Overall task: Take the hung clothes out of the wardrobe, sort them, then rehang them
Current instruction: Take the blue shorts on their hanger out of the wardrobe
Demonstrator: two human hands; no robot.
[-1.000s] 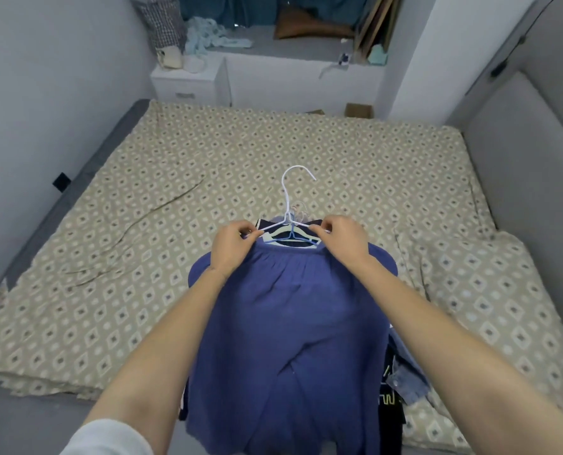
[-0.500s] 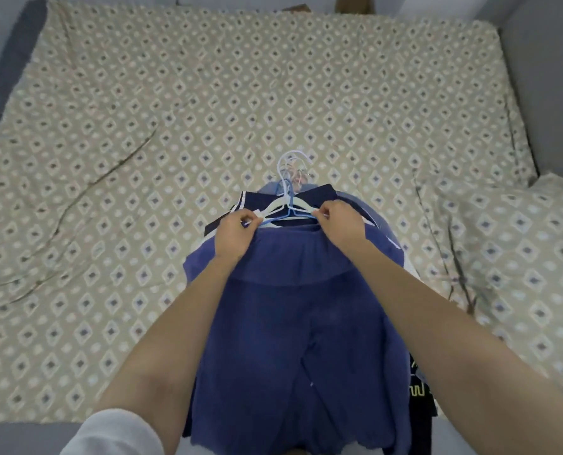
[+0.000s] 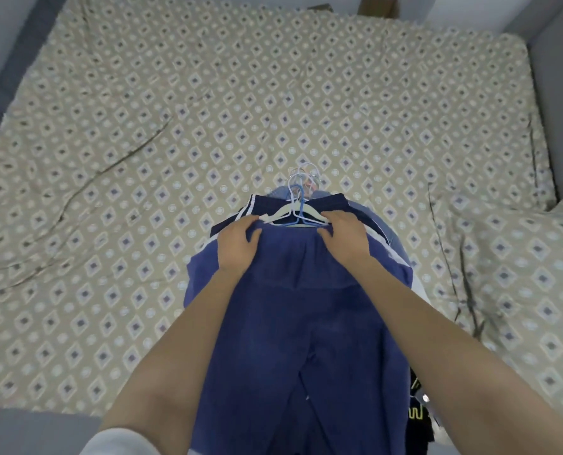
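several hangers (image 3: 296,214) bunched together, hooks pointing away, clothes stacked on them over the near middle of the bed (image 3: 142,152). top layer is the blue garment (image 3: 290,330). under it: navy garment with white stripes (image 3: 263,205), pale denim piece (image 3: 387,233), black item with yellow print (image 3: 418,413) at lower right. left hand (image 3: 237,244) grip: fingers curled over the blue garment's top edge at the hangers' left end. right hand (image 3: 346,238) grip pinches the same edge at the right end. patterned pillow (image 3: 523,277) near the stack's right. forearms cover both sides of the blue garment.

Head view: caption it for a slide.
Left hand and right hand grip blue trousers atop the clothes pile on the patterned bed.
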